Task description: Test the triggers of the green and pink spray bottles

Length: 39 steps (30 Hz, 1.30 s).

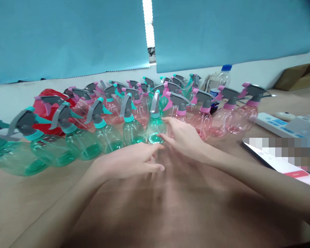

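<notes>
A green-tinted spray bottle (156,128) with a grey trigger head and teal collar stands upright at the middle of the front row. My right hand (184,135) is at its right side, thumb and index finger apart and touching or nearly touching it; its other fingers are largely hidden. Just in front of the bottles, my left hand (130,159) hovers with thumb and fingers spread and nothing between them. Closest to it is another green spray bottle (134,132). Several more green bottles (86,143) line up leftward, each with some green showing at its base.
Pink spray bottles (203,120) stand to the right, with more bottles crowded behind. A red plastic bag (50,115) lies at back left. A blue-capped clear bottle (224,77), cardboard box (296,76), white power strip (274,124) and lit phone or tablet (279,165) occupy the right side.
</notes>
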{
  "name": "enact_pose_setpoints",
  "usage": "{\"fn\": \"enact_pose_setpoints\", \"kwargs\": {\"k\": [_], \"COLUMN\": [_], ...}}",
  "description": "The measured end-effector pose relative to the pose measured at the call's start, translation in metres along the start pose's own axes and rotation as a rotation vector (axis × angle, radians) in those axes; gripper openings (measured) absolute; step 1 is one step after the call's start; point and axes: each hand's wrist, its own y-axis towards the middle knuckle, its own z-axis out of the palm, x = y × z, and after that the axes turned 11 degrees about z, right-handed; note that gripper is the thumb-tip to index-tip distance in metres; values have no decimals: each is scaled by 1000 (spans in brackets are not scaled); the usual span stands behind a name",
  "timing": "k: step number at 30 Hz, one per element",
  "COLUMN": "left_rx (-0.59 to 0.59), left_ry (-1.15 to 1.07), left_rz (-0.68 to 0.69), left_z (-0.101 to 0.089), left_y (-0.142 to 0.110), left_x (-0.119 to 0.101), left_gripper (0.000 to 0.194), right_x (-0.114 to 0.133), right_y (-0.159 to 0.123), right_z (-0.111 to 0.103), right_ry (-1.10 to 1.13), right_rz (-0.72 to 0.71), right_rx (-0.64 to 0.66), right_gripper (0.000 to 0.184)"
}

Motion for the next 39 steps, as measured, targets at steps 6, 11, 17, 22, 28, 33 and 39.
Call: {"fn": "enact_pose_setpoints", "kwargs": {"k": [6,11,17,22,28,33,39], "left_rx": [-6,-149,-445,-495,-543,-575,-733], "left_ry": [-63,-211,-366,-419,-402,-394,-358], "left_rz": [2,80,186,235,236,230,197], "left_z": [9,17,54,80,79,73,62], "left_y": [7,17,40,45,45,43,38], "left_x": [-2,-9,-17,-18,-17,-17,-18], "left_gripper": [46,34,13,9,11,11,8], "right_x": [-38,-61,-62,-59,-54,-50,-44], "right_y": [-16,-11,-1,7,17,20,3], "right_z": [-30,-25,-20,-22,-13,-6,-13], "right_ry": [5,90,187,165,132,115,63], "right_rz": [24,96,130,131,181,224,236], "right_rx": [-187,-231,-224,-183,-140,-101,-68], "right_gripper": [15,27,42,58,65,67,55]}}
